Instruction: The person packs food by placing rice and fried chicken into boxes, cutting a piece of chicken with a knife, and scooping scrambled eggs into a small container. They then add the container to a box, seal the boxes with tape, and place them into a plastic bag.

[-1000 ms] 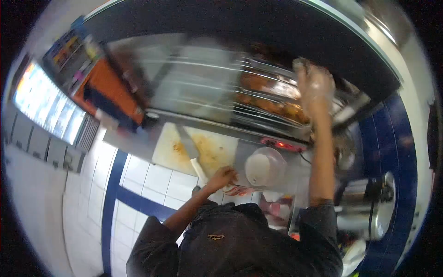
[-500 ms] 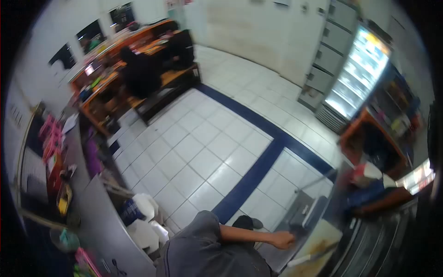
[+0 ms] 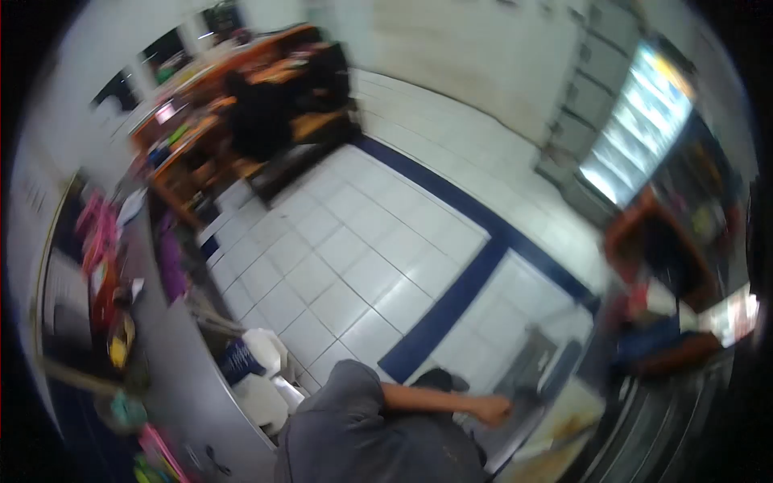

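My left hand (image 3: 491, 410) reaches across to the right from a grey sleeve (image 3: 352, 394). Its fingers are curled closed, and whether anything is inside them is hidden by the blur. Just right of it lies a pale, brown-stained board (image 3: 576, 406), apart from the hand in this view. A long thin thing like a knife (image 3: 564, 441) rests on the board, too smeared to be sure. Beyond the hand is a grey metal surface (image 3: 527, 366). My right hand is out of the picture.
A long grey counter (image 3: 173, 354) runs along the left, with pink items (image 3: 98, 233) behind it. White containers (image 3: 266, 350) stand beside it. Dark-clothed people (image 3: 258, 121) sit at an orange desk (image 3: 193, 133). A lit drinks fridge (image 3: 640, 121) stands at the far right.
The whole view has shifted slightly, so the room appears moved to the right and is more blurred. My left hand stays closed in nearly the same place.
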{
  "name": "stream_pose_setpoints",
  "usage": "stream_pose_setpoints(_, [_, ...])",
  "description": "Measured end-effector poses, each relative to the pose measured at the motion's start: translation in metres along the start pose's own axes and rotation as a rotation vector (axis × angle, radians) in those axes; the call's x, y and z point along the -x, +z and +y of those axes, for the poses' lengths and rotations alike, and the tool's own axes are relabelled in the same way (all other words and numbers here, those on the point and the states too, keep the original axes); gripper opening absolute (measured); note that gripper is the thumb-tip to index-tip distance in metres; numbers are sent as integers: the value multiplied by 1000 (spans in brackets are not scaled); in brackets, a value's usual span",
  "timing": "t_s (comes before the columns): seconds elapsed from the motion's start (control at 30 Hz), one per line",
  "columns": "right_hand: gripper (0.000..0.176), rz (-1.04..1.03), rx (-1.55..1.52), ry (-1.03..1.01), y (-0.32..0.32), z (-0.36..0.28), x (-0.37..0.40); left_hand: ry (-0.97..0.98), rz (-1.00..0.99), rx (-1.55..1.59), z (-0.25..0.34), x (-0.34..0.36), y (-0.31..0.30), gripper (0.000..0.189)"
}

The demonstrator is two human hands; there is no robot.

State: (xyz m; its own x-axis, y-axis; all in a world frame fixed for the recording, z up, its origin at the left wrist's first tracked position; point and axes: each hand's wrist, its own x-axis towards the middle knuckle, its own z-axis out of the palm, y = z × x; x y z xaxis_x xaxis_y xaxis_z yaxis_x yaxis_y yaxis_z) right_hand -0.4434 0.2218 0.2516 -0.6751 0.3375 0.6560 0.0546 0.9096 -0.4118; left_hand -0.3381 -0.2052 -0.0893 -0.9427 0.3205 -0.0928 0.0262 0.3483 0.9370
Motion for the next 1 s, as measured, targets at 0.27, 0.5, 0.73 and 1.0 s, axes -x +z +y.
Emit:
stream_pose_setpoints(0.27, [40, 328, -251, 545, -158, 148, 64, 265, -285, -375, 8, -87, 80, 48])
stream_pose_setpoints(0.5, [48, 525, -512, 733, -150, 30, 152, 89, -231, -677, 62, -144, 125, 71])
stream_pose_setpoints(0.73, [30, 137, -248, 755, -102, 49, 262, -30, -363, -742, 70, -145, 100, 57])
stream_pose_setpoints(1.0, [32, 138, -601, 1034, -34, 40, 320, -37, -480, -151, 33, -60, 34, 35])
